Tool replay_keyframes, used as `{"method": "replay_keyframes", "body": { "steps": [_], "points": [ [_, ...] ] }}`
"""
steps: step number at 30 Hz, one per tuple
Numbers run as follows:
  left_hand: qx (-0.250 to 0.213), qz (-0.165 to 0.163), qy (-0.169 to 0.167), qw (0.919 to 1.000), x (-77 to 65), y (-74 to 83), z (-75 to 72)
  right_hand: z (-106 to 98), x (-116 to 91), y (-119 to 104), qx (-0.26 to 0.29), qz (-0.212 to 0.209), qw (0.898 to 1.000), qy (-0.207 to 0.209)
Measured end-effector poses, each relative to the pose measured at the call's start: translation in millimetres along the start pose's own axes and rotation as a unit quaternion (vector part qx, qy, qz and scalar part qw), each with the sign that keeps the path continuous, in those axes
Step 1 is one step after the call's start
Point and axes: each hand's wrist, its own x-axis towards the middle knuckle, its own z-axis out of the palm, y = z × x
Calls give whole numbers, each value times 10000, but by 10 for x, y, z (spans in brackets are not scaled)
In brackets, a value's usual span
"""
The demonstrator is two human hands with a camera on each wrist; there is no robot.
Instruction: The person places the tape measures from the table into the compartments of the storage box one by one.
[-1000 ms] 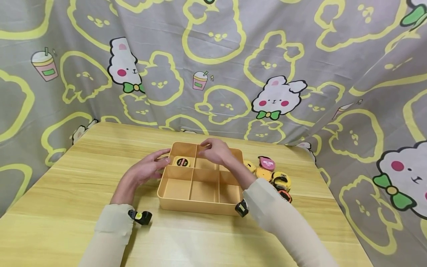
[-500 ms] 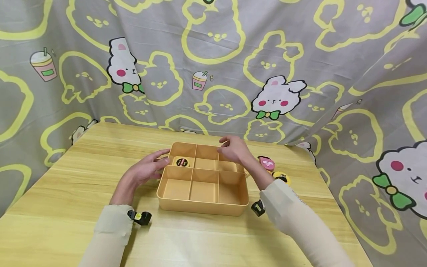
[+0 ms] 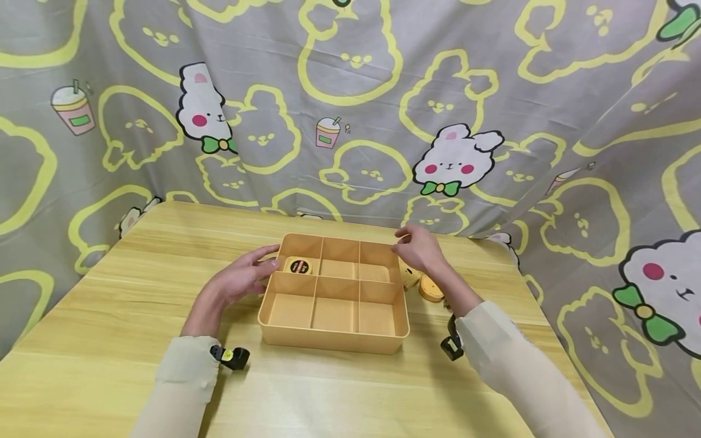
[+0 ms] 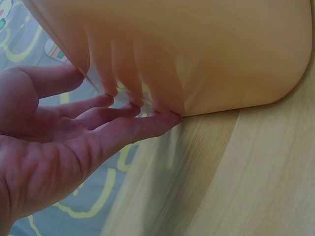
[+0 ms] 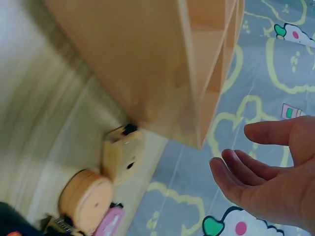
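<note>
While the parted, empty fingers of the right hand (image 3: 420, 248) shifted to the divided box's (image 3: 334, 339) right edge, apparently freed for work outside, the left hand's (image 3: 239, 278) spread fingertips touched its wall; one tape measure (image 3: 299, 266) lay back-left inside, other tapes (image 3: 431, 289) right.

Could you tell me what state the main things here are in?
Box: upright, lidless, on the table.
Labelled tape measure: label up in the box's back-left compartment.
Yellow tape measure: on the table, outside the box.
Orange tape measure: likewise outside.
Pink tape measure: outside, partly in view.
Left grip: touching the box.
Right grip: empty, loosely curved.
Cloth: hanging, creased.
</note>
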Motion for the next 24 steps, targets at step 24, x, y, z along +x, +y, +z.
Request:
{"method": "replay_keyframes", "body": {
  "steps": [24],
  "points": [
    [-85,50,-22,9999,4,-10,1,233,-37,668,-406,343,9981,324]
  ]
}}
